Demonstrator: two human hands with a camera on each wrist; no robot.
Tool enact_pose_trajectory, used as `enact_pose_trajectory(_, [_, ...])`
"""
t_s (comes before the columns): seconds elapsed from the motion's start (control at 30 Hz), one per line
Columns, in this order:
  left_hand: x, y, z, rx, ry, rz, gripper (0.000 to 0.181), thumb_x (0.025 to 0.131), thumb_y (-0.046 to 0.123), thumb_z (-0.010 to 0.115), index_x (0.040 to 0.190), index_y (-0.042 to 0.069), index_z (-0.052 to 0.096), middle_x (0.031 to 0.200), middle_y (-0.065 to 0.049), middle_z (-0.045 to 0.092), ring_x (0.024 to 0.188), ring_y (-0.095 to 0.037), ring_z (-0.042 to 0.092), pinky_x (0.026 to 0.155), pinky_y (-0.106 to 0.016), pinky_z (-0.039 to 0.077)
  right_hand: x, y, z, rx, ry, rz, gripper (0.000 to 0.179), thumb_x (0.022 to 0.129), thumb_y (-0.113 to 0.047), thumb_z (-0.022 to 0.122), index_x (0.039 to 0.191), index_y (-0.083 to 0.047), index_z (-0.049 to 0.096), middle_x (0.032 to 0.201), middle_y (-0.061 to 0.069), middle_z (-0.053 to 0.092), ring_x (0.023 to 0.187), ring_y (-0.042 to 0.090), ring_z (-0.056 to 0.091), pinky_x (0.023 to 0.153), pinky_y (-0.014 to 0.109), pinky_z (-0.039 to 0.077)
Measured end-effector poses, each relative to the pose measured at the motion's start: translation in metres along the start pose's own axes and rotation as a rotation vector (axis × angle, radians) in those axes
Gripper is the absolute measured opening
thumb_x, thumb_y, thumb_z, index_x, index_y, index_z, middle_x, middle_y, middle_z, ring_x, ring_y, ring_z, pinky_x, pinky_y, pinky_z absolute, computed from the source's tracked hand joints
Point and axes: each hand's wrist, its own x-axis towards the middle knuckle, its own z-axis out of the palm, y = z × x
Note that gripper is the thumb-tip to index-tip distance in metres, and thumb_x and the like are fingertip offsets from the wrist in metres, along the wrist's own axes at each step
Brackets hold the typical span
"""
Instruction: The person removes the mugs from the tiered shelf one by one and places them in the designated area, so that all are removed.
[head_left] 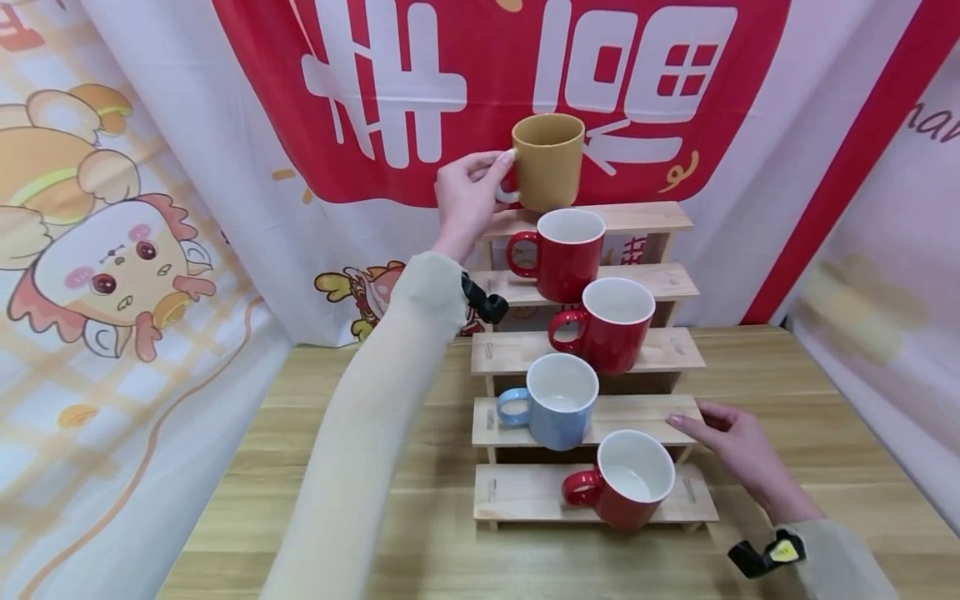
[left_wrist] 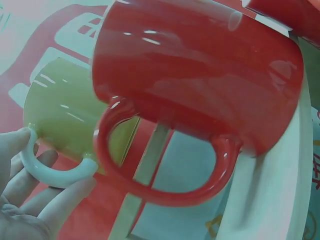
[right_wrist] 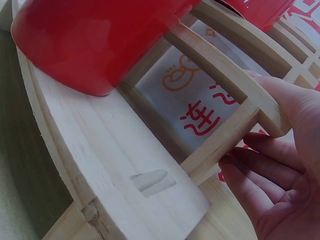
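Observation:
My left hand [head_left: 467, 193] grips a mustard-yellow mug [head_left: 549, 171] by its white handle [left_wrist: 57, 172]. The mug is upright at the top step of a wooden stepped rack [head_left: 517, 354]; whether its base touches the step, I cannot tell. At the right end of the second step from the bottom, my right hand [head_left: 738, 446] holds the board, thumb on top and fingers beneath. One red mug [head_left: 570, 258] stands just below the yellow one, and another red mug [head_left: 617, 337] on the middle step. Lower down are a light blue mug [head_left: 557, 417] and a red mug [head_left: 630, 492].
The rack stands on a wood-grain table [head_left: 420, 533]. Behind it hangs a red and white printed cloth [head_left: 495, 100], close to the top step. A cartoon-patterned cloth [head_left: 112, 333] lines the left side, and a pale cloth [head_left: 885, 333] the right. All visible handles face left.

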Motion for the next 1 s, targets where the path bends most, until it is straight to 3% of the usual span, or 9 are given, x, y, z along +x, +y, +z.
enact_pose_trajectory(0.27, [-0.011,0.003,-0.027,0.005,0.032,0.101,0.034,0.088,0.039,0.079,0.117,0.021,0.078,0.112,0.007,0.074,0.102,-0.014,0.07,0.078,-0.031,0.062,0.002,0.0,0.0,-0.022,-0.013,0.029,0.075,0.098,-0.046,0.068,0.148,0.006,0.046,0.143,0.025,0.054,0.128,0.032,0.05,0.096,0.03,0.049])
enact_pose_trajectory(0.43, [-0.023,0.001,-0.049,0.019,0.061,0.166,0.036,0.089,0.038,0.078,0.118,0.018,0.077,0.115,0.005,0.074,0.104,-0.016,0.07,0.079,-0.032,0.062,0.002,0.002,0.0,-0.01,-0.006,0.018,0.073,0.097,-0.044,0.07,0.147,0.006,0.048,0.141,0.023,0.056,0.121,0.02,0.054,0.087,0.016,0.046])
enact_pose_trajectory(0.63, [-0.043,0.007,-0.077,0.048,0.095,0.161,0.036,0.092,0.036,0.075,0.122,0.016,0.075,0.117,0.003,0.074,0.106,-0.019,0.07,0.083,-0.034,0.061,0.001,0.003,0.001,0.022,0.002,-0.004,0.069,0.097,-0.041,0.071,0.144,0.006,0.051,0.133,0.019,0.062,0.102,-0.003,0.056,0.082,0.013,0.048])
enact_pose_trajectory(0.7, [-0.05,0.009,-0.087,0.067,0.1,0.163,0.036,0.093,0.035,0.074,0.123,0.015,0.074,0.118,0.002,0.073,0.107,-0.021,0.07,0.084,-0.034,0.061,0.001,0.003,0.001,0.02,-0.001,0.003,0.071,0.097,-0.041,0.071,0.146,0.006,0.049,0.135,0.021,0.061,0.106,0.001,0.057,0.083,0.013,0.048])
enact_pose_trajectory(0.9, [-0.066,0.006,-0.122,0.082,0.134,0.14,0.036,0.092,0.035,0.076,0.121,0.015,0.075,0.117,-0.003,0.074,0.102,-0.025,0.07,0.08,-0.034,0.062,0.0,0.003,0.0,-0.013,-0.019,0.046,0.079,0.097,-0.046,0.069,0.15,0.007,0.042,0.146,0.027,0.05,0.128,0.03,0.05,0.095,0.028,0.05])
enact_pose_trajectory(1.0, [-0.072,0.001,-0.141,0.084,0.164,0.127,0.037,0.089,0.037,0.078,0.12,0.015,0.076,0.117,-0.005,0.074,0.1,-0.025,0.071,0.076,-0.032,0.062,0.0,0.003,0.0,-0.009,-0.017,0.043,0.078,0.098,-0.045,0.069,0.149,0.007,0.043,0.144,0.026,0.052,0.123,0.023,0.054,0.092,0.024,0.049])
